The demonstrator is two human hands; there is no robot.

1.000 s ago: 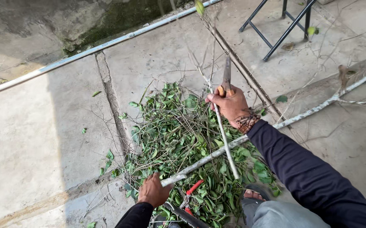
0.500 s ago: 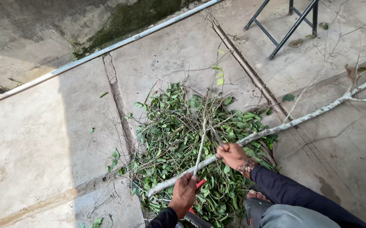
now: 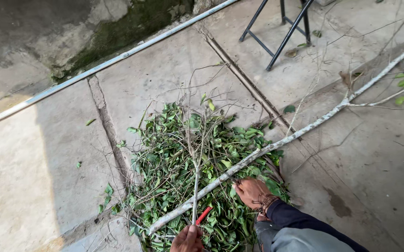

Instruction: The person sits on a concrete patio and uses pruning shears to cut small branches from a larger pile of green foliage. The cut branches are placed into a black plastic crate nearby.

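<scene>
The branch lies across the leaf pile, running from near left to far right over the concrete floor. The bark is pale grey and mottled, and it looks rough. The stem is thick at the near end and tapers to thin forked twigs at far right. Judged stiff and moderately light; the thick near section is the sound place to take hold, since the far twigs would likely bend or snap.

The right hand rests on the pile just beside the branch, fingers curled; whether it grips anything cannot be told. The left hand, at the near edge, is closed around the base of a thin upright twig. A red handle, probably a cutting tool, lies in the leaves between the hands.

The leaves are green, oval and glossy, loose and light. A grey pipe runs along the far wall. Black metal legs stand at far right.
</scene>
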